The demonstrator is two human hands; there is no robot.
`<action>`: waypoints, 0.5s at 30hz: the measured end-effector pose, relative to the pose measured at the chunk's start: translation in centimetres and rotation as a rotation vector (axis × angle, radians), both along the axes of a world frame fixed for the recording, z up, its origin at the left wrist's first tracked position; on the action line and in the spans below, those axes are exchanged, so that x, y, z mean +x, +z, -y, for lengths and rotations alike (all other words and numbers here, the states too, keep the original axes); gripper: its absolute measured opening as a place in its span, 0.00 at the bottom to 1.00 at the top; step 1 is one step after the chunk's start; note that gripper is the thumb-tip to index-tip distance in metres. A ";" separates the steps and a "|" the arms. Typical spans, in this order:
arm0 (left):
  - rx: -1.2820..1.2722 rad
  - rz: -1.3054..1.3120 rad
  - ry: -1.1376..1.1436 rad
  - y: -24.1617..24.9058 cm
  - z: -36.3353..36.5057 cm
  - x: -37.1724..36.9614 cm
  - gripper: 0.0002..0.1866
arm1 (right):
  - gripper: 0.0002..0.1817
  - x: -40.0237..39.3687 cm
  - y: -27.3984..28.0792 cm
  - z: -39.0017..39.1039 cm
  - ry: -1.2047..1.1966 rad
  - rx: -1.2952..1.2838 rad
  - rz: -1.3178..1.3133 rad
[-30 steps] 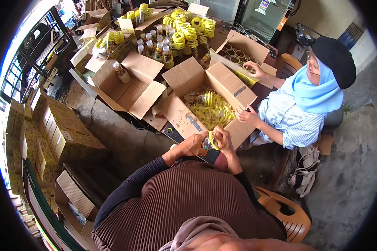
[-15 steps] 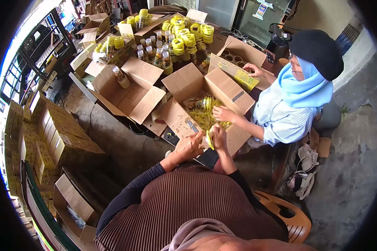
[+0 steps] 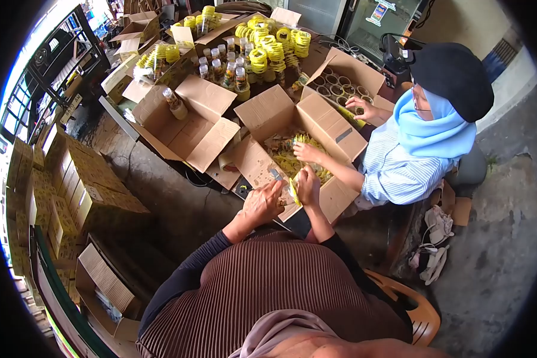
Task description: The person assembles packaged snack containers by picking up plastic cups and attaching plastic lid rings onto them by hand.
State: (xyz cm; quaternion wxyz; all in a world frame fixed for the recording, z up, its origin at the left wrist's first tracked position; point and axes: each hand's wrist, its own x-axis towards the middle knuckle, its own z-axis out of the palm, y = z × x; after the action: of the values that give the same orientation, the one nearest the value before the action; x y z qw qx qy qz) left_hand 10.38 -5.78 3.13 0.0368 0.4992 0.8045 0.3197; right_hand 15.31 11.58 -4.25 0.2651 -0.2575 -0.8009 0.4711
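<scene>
My left hand (image 3: 261, 206) and my right hand (image 3: 308, 187) are close together over the near edge of an open cardboard box (image 3: 259, 168). Between them is a small clear piece with a yellow rim (image 3: 293, 192); its exact kind is hard to make out. My right fingers are closed on its yellow rim. My left fingers are bent around its clear side, partly hiding it. Inside the box lies a heap of yellow strips or rings (image 3: 316, 170). A co-worker's hand (image 3: 309, 153) reaches into this box, near a stack of yellow rings.
Another open box (image 3: 182, 140) at left holds a capped jar (image 3: 174, 102). Behind are several clear jars (image 3: 230, 74) and yellow ring stacks (image 3: 274, 51). The co-worker's other hand (image 3: 364, 108) is at a box of round tubes (image 3: 334, 83). Stacked cartons (image 3: 95, 179) stand left.
The tube box's yellow-printed flap has gone down, showing more tubes. The co-worker's lower hand has moved left over the yellow heap. My hands remain together on the yellow-rimmed piece.
</scene>
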 end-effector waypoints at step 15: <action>0.053 0.271 0.032 0.5 3.2 -2.6 0.32 | 0.09 2.2 1.3 -5.8 0.027 0.294 -0.006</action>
State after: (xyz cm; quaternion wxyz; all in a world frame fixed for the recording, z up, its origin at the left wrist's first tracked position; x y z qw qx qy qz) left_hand 7.83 -9.02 3.67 0.1267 0.4394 0.7913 0.4058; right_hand 17.51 17.38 -3.00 0.2958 -0.2040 -0.8639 0.3530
